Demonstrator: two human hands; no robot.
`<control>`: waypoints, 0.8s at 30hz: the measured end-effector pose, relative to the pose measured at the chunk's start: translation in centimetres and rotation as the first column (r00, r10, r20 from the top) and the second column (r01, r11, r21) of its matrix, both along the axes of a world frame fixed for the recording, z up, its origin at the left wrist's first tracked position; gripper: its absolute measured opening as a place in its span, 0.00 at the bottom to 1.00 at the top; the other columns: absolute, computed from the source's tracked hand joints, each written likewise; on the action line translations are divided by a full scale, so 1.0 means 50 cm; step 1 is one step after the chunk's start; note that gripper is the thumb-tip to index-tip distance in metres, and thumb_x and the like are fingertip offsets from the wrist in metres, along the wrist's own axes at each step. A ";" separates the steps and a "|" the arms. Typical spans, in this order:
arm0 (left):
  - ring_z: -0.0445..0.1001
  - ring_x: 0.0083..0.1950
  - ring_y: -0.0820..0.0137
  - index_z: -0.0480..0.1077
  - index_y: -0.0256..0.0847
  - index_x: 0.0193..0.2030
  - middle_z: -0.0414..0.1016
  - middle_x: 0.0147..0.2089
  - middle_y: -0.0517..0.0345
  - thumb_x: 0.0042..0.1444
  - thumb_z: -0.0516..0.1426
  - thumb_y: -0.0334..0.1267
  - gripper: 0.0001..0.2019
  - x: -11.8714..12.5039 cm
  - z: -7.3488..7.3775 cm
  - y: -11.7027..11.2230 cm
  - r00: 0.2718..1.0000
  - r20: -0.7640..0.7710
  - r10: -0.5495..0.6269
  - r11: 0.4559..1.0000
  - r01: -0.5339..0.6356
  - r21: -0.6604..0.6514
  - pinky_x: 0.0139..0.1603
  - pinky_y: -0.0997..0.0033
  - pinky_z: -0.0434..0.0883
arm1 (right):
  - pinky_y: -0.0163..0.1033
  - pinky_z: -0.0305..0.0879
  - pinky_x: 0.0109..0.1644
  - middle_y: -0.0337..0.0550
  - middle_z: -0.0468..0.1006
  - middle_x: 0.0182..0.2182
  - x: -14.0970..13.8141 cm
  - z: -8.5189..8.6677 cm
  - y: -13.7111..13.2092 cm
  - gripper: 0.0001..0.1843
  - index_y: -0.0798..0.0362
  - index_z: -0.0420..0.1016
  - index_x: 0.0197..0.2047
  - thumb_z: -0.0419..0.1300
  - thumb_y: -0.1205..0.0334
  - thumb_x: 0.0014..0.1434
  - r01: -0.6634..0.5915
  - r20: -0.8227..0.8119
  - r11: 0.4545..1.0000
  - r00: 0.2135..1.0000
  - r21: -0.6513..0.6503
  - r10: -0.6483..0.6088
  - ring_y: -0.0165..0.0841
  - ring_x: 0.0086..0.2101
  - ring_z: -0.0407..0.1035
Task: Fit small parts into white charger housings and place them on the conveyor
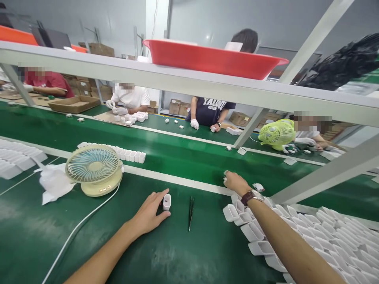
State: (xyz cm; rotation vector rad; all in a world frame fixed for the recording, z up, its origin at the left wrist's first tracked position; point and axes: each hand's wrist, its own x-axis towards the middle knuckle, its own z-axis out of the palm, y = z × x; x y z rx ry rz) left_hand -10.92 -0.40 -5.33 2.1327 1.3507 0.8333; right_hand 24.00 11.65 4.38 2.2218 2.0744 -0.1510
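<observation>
Head view, lower centre: left hand (150, 210), fingers spread, brackets a white boxy plastic housing (167, 202), perhaps steadying it; right hand (237, 184) reaches forward, fingers' grip I can't tell.

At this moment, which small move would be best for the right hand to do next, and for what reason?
Probably the right hand should draw the small pale piece that seems to be in its fingers toward the white casing. It reaches over the green belt, away from that casing, while the left hand lies curved around it.
</observation>
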 end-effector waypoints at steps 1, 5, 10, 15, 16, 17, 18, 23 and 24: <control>0.75 0.46 0.59 0.57 0.48 0.73 0.76 0.45 0.55 0.63 0.59 0.41 0.32 0.000 -0.001 0.000 1.000 0.003 0.006 1.000 -0.006 0.002 0.55 0.51 0.74 | 0.48 0.69 0.57 0.56 0.79 0.51 -0.021 0.001 -0.009 0.13 0.59 0.76 0.53 0.60 0.65 0.67 -0.065 -0.034 0.998 0.997 0.026 0.066 0.42 0.51 0.75; 0.74 0.44 0.60 0.58 0.47 0.72 0.74 0.42 0.55 0.63 0.58 0.42 0.31 -0.001 -0.006 0.001 0.999 0.029 0.018 1.000 -0.017 -0.014 0.51 0.56 0.75 | 0.39 0.66 0.59 0.53 0.80 0.52 -0.131 -0.021 -0.081 0.22 0.57 0.76 0.58 0.54 0.74 0.63 -0.371 -0.197 0.922 0.901 0.114 0.387 0.39 0.53 0.74; 0.74 0.46 0.58 0.61 0.44 0.70 0.75 0.45 0.53 0.63 0.58 0.42 0.29 -0.003 -0.006 -0.001 0.999 0.039 0.017 1.000 -0.017 -0.004 0.52 0.55 0.74 | 0.47 0.67 0.61 0.49 0.79 0.54 -0.231 -0.083 -0.193 0.31 0.50 0.72 0.62 0.54 0.78 0.57 -0.575 -0.325 0.792 0.723 0.207 0.610 0.41 0.53 0.73; 0.75 0.51 0.56 0.62 0.45 0.69 0.77 0.50 0.50 0.63 0.59 0.42 0.28 -0.003 -0.006 -0.003 1.000 0.025 0.016 0.999 -0.017 0.032 0.56 0.51 0.73 | 0.56 0.66 0.62 0.55 0.75 0.60 -0.229 -0.130 -0.227 0.29 0.53 0.66 0.66 0.54 0.75 0.62 -0.561 -0.371 0.758 0.661 0.332 0.652 0.44 0.58 0.69; 0.75 0.53 0.55 0.62 0.45 0.69 0.77 0.52 0.49 0.62 0.60 0.42 0.29 -0.003 -0.006 -0.003 0.999 0.026 0.020 0.999 -0.021 0.037 0.58 0.50 0.72 | 0.57 0.65 0.63 0.56 0.73 0.61 -0.224 -0.136 -0.228 0.28 0.54 0.66 0.66 0.55 0.73 0.63 -0.546 -0.375 0.763 0.665 0.347 0.646 0.45 0.60 0.68; 0.74 0.55 0.53 0.61 0.45 0.70 0.77 0.54 0.48 0.61 0.61 0.41 0.30 -0.004 -0.006 -0.003 0.999 0.029 0.024 0.999 -0.025 0.041 0.60 0.48 0.71 | 0.58 0.65 0.64 0.57 0.72 0.62 -0.221 -0.142 -0.228 0.28 0.54 0.66 0.66 0.56 0.71 0.63 -0.527 -0.378 0.767 0.669 0.366 0.640 0.46 0.61 0.66; 0.73 0.58 0.52 0.61 0.46 0.70 0.76 0.57 0.47 0.61 0.62 0.40 0.31 -0.004 -0.006 -0.003 0.999 0.034 0.024 0.999 -0.025 0.041 0.62 0.47 0.70 | 0.59 0.64 0.64 0.57 0.72 0.62 -0.218 -0.147 -0.229 0.28 0.55 0.66 0.66 0.58 0.70 0.64 -0.507 -0.381 0.771 0.674 0.385 0.633 0.47 0.62 0.65; 0.70 0.66 0.54 0.51 0.51 0.74 0.70 0.67 0.47 0.62 0.60 0.36 0.36 -0.004 -0.006 -0.005 0.995 0.096 -0.010 1.000 0.009 0.011 0.68 0.46 0.65 | 0.60 0.67 0.62 0.55 0.77 0.54 -0.223 -0.159 -0.237 0.23 0.52 0.69 0.63 0.56 0.69 0.66 -0.439 -0.404 0.786 0.685 0.435 0.606 0.48 0.58 0.69; 0.71 0.65 0.55 0.50 0.51 0.75 0.70 0.67 0.48 0.63 0.59 0.35 0.36 -0.004 -0.006 -0.006 0.994 0.108 -0.007 1.000 0.006 0.005 0.67 0.47 0.66 | 0.59 0.69 0.61 0.55 0.77 0.54 -0.224 -0.158 -0.239 0.22 0.52 0.69 0.63 0.55 0.69 0.66 -0.430 -0.409 0.788 0.686 0.441 0.602 0.48 0.57 0.70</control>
